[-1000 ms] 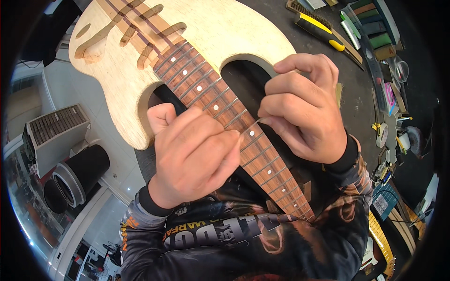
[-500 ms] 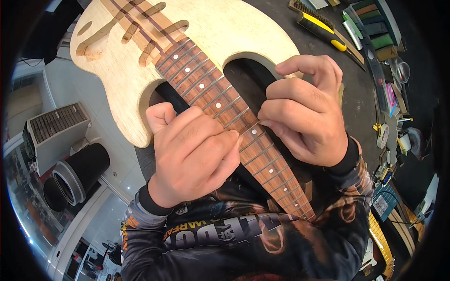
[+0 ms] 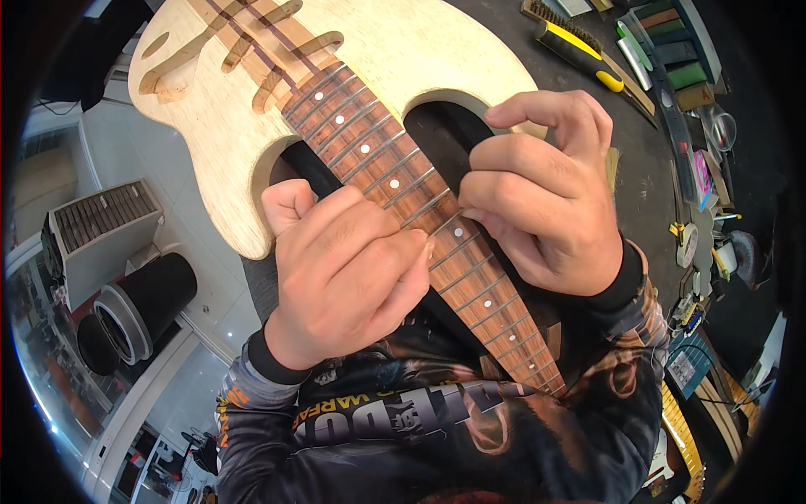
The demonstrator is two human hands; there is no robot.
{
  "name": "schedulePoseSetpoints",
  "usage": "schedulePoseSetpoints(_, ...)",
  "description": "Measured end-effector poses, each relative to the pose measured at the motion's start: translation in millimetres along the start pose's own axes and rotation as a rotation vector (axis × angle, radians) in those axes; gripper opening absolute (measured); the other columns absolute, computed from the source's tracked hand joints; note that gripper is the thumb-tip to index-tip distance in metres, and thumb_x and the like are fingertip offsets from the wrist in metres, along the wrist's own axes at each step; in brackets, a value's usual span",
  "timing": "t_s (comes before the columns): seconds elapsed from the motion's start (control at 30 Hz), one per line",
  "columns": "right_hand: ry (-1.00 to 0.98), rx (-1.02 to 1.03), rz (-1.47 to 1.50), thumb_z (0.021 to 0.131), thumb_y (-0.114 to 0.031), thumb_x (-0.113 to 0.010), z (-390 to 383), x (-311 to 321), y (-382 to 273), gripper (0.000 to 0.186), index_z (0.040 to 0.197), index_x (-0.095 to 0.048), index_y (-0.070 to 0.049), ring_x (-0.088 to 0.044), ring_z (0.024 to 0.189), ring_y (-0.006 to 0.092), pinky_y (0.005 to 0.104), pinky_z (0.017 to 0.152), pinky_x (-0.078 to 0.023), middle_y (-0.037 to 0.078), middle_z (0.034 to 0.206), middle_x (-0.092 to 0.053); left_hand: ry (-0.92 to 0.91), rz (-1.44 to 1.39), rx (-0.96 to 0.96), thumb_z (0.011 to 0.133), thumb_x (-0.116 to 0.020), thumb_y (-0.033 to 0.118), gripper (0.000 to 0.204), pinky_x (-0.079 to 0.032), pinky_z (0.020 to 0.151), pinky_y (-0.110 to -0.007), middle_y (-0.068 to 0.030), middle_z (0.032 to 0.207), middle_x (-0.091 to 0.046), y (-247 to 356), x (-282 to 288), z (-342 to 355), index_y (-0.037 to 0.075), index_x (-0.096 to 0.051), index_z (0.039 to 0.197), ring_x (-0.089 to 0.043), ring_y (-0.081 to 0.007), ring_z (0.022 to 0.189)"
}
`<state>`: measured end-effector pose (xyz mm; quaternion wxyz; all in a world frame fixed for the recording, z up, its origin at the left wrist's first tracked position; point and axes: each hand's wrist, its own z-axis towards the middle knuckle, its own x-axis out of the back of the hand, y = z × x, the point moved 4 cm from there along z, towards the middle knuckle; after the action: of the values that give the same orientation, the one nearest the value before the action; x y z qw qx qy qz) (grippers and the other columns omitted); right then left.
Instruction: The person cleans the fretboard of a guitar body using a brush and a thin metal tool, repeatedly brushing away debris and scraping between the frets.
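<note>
An unfinished pale wood electric guitar body (image 3: 411, 46) lies with its neck slanting toward me. Its brown fretboard (image 3: 382, 164) carries metal frets and white dot markers. My left hand (image 3: 348, 269) rests at the left edge of the neck, fingers curled and thumb pressed to the forefinger beside a fret. Across from it, my right hand (image 3: 546, 193) is at the right edge, thumb and fingers bent together against the neck, with the other fingers curved loosely. Whatever sits in either pinch is hidden or too thin to make out.
A yellow-and-black handled tool (image 3: 579, 55) and a wire brush (image 3: 562, 21) lie on the dark bench (image 3: 646, 185). Small tools crowd the bench's right side. Another guitar neck (image 3: 682, 428) stands lower right. On the left floor are a black bin (image 3: 159, 290) and a slatted box (image 3: 105, 223).
Both hands stay at the same stretch of neck, with the right fingers shifted slightly up and left. The guitar appears a little higher and farther right in the picture.
</note>
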<state>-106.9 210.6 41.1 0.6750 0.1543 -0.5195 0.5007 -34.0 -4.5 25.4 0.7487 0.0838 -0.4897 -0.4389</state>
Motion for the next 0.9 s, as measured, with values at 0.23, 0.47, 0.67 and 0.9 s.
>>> schedulePoseSetpoints(0.23,0.050,-0.017,0.017,0.077,-0.017,-0.094,3,-1,3,0.029,0.104,-0.082,-0.018,-0.070,0.126,0.0307,0.0515,0.111,-0.040,-0.003,0.112,-0.075,0.053,0.015,-0.013,0.081,-0.095,0.005,0.025,-0.031,0.084,-0.046,-0.0005,0.087,-0.066,-5,-3,-1,0.009,-0.078,0.099,-0.061,-0.0223,0.073)
schedulePoseSetpoints(0.47,0.024,-0.033,0.046,0.074,-0.017,-0.096,-4,2,3,0.032,0.102,-0.081,-0.018,-0.070,0.123,0.0306,0.0519,0.111,-0.040,-0.003,0.112,-0.074,0.023,0.001,-0.029,0.077,-0.095,-0.004,0.029,-0.035,0.082,-0.044,-0.0038,0.086,-0.069,0,-4,6,0.007,-0.079,0.098,-0.059,-0.0233,0.071)
schedulePoseSetpoints(0.67,0.000,-0.007,0.015,0.078,-0.020,-0.093,2,-2,1,0.027,0.102,-0.081,-0.018,-0.069,0.121,0.0301,0.0510,0.109,-0.041,-0.003,0.110,-0.075,-0.015,-0.023,-0.021,0.077,-0.094,-0.003,0.028,-0.034,0.081,-0.044,-0.0032,0.085,-0.068,0,-1,8,0.007,-0.079,0.098,-0.058,-0.0233,0.070)
schedulePoseSetpoints(0.9,0.027,-0.010,0.028,0.078,-0.020,-0.092,0,-1,0,0.026,0.101,-0.080,-0.017,-0.069,0.121,0.0304,0.0514,0.109,-0.040,-0.002,0.109,-0.075,0.013,-0.001,-0.015,0.077,-0.094,-0.003,0.028,-0.034,0.081,-0.044,-0.0029,0.084,-0.067,-1,-2,7,0.007,-0.079,0.097,-0.057,-0.0229,0.069)
